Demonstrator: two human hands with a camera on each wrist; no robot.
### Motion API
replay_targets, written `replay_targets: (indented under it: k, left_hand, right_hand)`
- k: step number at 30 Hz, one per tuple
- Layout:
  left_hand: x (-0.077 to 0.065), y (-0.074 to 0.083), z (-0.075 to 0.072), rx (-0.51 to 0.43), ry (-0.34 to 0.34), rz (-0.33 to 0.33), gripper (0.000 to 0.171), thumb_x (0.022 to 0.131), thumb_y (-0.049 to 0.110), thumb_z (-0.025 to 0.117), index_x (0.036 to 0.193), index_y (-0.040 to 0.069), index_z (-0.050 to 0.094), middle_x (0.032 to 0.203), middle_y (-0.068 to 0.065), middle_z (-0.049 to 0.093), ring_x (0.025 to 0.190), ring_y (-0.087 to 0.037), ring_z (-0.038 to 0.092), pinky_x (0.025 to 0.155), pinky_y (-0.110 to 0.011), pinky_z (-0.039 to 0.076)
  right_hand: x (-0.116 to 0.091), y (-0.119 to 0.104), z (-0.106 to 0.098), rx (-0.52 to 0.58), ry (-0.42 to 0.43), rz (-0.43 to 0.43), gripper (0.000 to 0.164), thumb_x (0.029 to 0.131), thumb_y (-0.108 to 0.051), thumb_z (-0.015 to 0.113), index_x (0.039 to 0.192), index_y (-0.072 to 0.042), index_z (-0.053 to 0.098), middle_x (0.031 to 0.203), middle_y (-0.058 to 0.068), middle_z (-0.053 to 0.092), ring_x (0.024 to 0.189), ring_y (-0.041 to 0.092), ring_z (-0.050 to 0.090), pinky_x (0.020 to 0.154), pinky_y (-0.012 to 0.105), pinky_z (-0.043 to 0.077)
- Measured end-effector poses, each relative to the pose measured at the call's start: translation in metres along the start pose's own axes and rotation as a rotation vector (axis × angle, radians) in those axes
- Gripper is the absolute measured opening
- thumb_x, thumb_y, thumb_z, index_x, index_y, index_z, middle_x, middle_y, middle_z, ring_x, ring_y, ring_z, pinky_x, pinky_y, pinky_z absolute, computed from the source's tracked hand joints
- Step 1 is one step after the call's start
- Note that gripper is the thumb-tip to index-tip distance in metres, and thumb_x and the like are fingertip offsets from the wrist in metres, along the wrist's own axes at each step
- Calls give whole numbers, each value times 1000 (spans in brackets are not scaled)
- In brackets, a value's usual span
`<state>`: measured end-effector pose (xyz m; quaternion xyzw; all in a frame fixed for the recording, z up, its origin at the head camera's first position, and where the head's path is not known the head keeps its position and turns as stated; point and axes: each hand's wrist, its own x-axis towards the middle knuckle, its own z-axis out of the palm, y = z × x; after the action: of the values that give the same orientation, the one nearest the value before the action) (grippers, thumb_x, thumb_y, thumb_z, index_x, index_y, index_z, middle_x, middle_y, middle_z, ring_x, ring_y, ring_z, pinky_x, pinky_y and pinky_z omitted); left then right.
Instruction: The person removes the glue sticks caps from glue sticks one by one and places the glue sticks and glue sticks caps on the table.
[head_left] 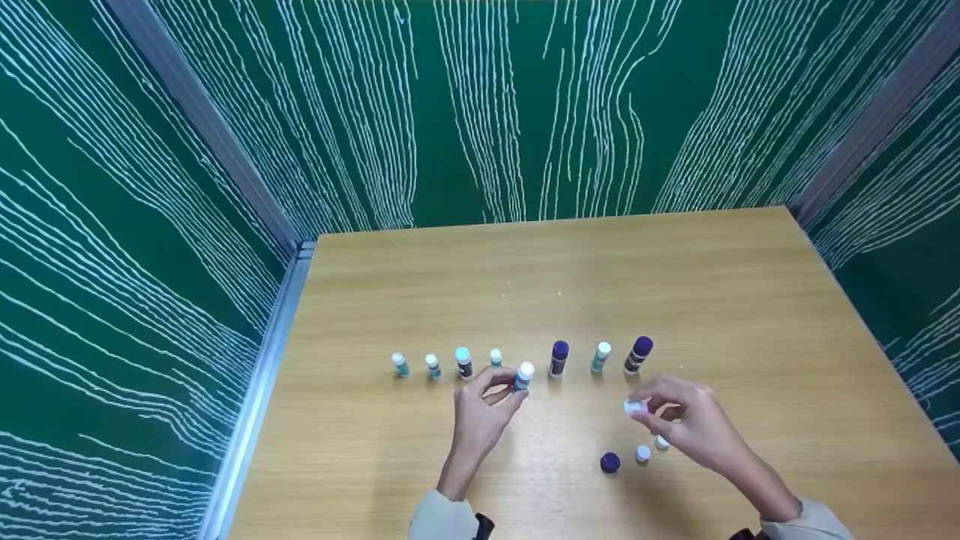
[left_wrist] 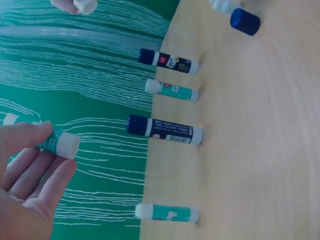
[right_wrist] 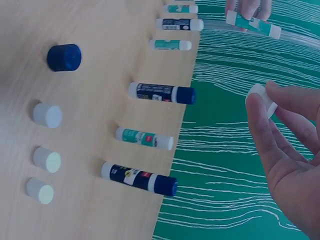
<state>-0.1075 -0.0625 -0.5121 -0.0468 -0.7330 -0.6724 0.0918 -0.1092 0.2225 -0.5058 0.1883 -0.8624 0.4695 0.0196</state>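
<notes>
My left hand (head_left: 480,424) pinches a small teal glue stick (left_wrist: 51,141) between thumb and fingers, raised above the table in front of the row. Both ends of this stick are white. Off to the right, my right hand (head_left: 697,427) grips a white cap (right_wrist: 262,100) between thumb and fingertips, also held up. On the table below that hand lie loose caps: a dark blue cap (head_left: 610,463) and several white ones, among them a white cap (right_wrist: 47,115).
Several glue sticks stand upright in a row, among them a dark blue glue stick (head_left: 559,358), a teal glue stick (head_left: 601,357) and one with a light-blue top (head_left: 463,362). The wooden table (head_left: 555,262) meets green walls (head_left: 420,112) with white wavy lines.
</notes>
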Motion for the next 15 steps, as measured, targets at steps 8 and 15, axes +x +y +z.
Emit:
replay_targets:
  k: [8,15]
  left_hand:
    - [12,-14,13,-25,48,-30,21,73,-13,69,92,-6,64,92,-16,66,91,-31,65,80,-37,55]
    - [24,-46,24,-24,92,-33,20,72,-15,68,90,-8,62,89,-20,65,89,-36,65,78,-42,55]
  right_hand:
    - [0,19,8,-15,-27,65,20,75,3,75,90,-10,71,89,-2,65,73,12,62,59,23,56]
    - [-4,33,16,-3,-51,72,18,77,3,73,91,-8,70,91,1,64,75,13,60,57,23,56]
